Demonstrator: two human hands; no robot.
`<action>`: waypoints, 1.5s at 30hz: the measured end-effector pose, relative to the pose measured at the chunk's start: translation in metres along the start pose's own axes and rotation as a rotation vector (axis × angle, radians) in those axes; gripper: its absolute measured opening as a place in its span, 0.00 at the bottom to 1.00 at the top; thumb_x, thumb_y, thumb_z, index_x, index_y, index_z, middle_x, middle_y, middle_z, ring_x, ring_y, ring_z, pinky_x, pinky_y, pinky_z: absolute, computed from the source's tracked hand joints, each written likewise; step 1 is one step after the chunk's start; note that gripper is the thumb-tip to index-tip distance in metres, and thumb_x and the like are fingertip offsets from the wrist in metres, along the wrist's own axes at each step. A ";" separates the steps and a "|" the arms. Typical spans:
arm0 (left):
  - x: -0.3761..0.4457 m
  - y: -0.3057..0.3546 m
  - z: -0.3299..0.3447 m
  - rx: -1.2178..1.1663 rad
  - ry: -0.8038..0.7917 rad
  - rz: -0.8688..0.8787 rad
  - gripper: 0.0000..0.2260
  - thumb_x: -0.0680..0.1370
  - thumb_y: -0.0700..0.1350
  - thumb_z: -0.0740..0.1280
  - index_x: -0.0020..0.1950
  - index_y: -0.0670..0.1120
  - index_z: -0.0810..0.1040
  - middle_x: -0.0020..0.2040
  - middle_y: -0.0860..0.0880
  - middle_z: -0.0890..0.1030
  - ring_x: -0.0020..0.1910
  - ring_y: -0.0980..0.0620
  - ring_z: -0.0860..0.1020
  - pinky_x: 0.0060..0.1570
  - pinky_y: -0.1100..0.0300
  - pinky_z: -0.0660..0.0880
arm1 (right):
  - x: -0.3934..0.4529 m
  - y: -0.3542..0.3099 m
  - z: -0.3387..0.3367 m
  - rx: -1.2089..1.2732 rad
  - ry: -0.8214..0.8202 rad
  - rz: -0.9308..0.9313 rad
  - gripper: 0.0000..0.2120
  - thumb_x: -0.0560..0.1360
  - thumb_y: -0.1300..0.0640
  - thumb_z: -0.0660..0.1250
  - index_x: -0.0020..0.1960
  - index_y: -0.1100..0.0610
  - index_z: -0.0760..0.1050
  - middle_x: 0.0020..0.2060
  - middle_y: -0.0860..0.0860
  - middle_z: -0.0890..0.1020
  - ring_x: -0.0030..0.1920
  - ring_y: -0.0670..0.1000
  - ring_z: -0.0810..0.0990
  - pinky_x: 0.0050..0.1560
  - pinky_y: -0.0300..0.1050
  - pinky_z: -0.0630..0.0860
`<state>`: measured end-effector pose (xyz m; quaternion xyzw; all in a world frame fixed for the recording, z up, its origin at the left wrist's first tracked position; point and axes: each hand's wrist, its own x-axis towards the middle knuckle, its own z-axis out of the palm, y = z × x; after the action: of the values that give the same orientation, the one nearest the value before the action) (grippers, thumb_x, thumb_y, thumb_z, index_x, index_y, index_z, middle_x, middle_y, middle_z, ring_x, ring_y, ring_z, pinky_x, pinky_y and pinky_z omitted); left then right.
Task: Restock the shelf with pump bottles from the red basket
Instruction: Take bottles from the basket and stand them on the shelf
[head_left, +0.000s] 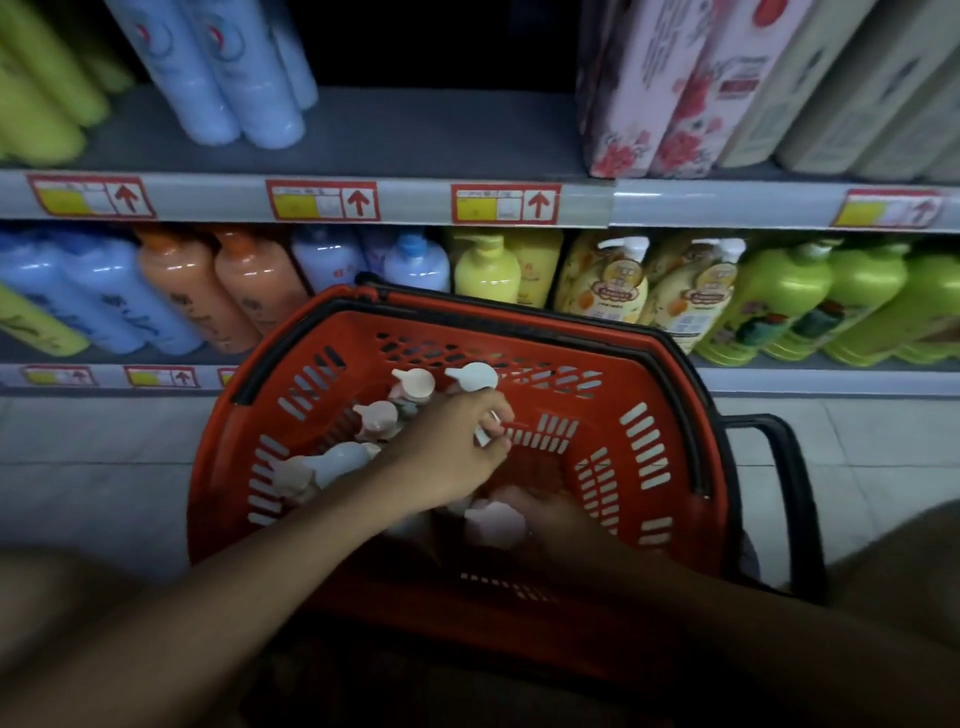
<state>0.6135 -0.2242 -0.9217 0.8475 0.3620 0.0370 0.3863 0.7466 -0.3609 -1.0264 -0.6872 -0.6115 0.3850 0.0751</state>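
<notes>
Dim shop shelf (332, 130) above red basket (670, 395); left hand (452, 447) pinches a pump bottle (485, 434), right hand (550, 512) grip unclear.

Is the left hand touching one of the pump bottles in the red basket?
Touching: the head view shows the left hand closed around a white pump bottle top.

Red basket (670, 415): moulded plastic, perforated walls, slight sheen; rim and handles of matt black plastic. Pump bottles (337, 462): pale plastic with smooth, satin pump heads. Shelf (415, 130): grey board, matt, apparently painted metal; front strip carries glossy printed paper price labels (322, 200). Lower-shelf green bottles (779, 296): glossy plastic, printed labels. Floor (104, 467): pale tiles, smooth.
</notes>
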 end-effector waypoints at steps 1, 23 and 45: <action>0.000 0.001 0.000 -0.002 0.000 0.009 0.10 0.78 0.44 0.70 0.59 0.50 0.80 0.52 0.54 0.83 0.44 0.56 0.81 0.49 0.59 0.78 | 0.000 -0.004 -0.003 0.042 0.025 -0.020 0.26 0.79 0.36 0.58 0.72 0.46 0.70 0.68 0.48 0.78 0.68 0.51 0.76 0.70 0.53 0.70; -0.014 0.167 -0.101 -0.780 0.104 0.248 0.31 0.68 0.44 0.81 0.69 0.46 0.76 0.60 0.49 0.85 0.57 0.50 0.84 0.54 0.55 0.82 | -0.148 -0.149 -0.322 0.923 0.759 -0.307 0.15 0.80 0.55 0.70 0.63 0.63 0.81 0.56 0.60 0.86 0.54 0.58 0.86 0.51 0.47 0.81; -0.016 0.334 -0.119 -1.001 0.106 0.259 0.22 0.72 0.47 0.78 0.65 0.52 0.80 0.49 0.50 0.88 0.41 0.50 0.87 0.32 0.61 0.78 | -0.217 -0.121 -0.297 1.307 0.922 -0.324 0.21 0.74 0.53 0.73 0.65 0.58 0.80 0.57 0.60 0.86 0.58 0.62 0.85 0.59 0.62 0.81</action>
<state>0.7565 -0.3058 -0.6074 0.5937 0.2110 0.2962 0.7178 0.8458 -0.4176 -0.6560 -0.4971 -0.2629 0.3267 0.7596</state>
